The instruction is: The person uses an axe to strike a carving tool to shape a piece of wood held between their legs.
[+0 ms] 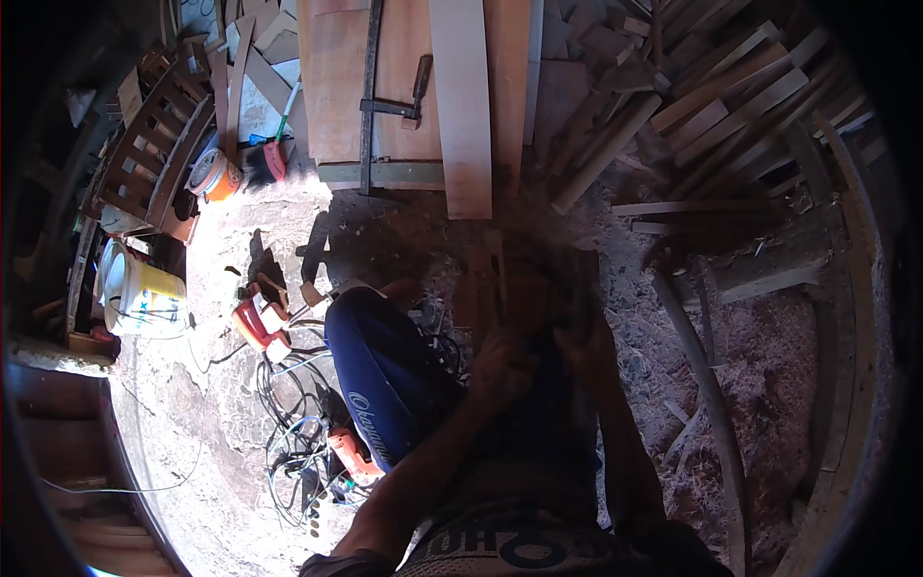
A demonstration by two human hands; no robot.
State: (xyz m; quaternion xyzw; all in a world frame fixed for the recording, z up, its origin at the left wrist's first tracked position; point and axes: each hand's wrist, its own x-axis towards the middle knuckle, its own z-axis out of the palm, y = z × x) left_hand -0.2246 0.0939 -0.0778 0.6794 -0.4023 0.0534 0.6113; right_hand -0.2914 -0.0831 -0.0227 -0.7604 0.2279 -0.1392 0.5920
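Observation:
In deep shadow in front of my lap, my left hand is closed around the lower end of an upright, narrow wooden piece with a slot-like gap. Just right of it is a reddish-brown wooden block. My right hand is at the block's right side, fingers curled against a dark upright shape that is blurred and too dim to name. My bent left leg in blue trousers lies beside the left forearm.
Ahead stand long boards and a bar clamp. Wood offcuts pile up at the far right, with shavings below. To the left are an orange power tool, another, tangled cables and buckets.

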